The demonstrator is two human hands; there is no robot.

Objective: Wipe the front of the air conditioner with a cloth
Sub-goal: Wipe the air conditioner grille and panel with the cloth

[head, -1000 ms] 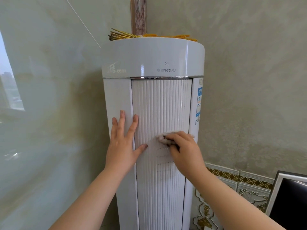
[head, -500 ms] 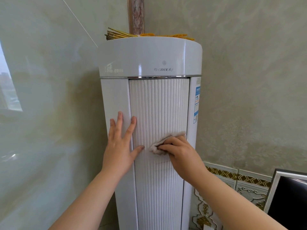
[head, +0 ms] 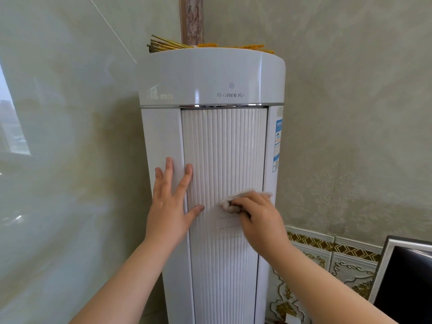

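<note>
Head view: a tall white air conditioner (head: 211, 76) stands in the corner, filling the middle of the frame. Its glossy top band reads "GREE" beside a round logo at centre, with fainter lettering ending in "cool" at the band's left. A blue-and-white label (head: 277, 143) runs down the unit's right edge; its print is too small to read. The ribbed front panel (head: 224, 148) lies below a chrome strip.

The left hand (head: 170, 204) lies flat with fingers spread, gripping nothing, palm on the smooth left side panel, thumb reaching onto the ribs. The right hand (head: 259, 218), right of centre, presses a bunched white cloth (head: 236, 202) against the ribbed panel, fingers curled around it.

Yellow stalks (head: 168, 46) lie on the unit's top. A dark screen (head: 406, 284) sits at lower right.
</note>
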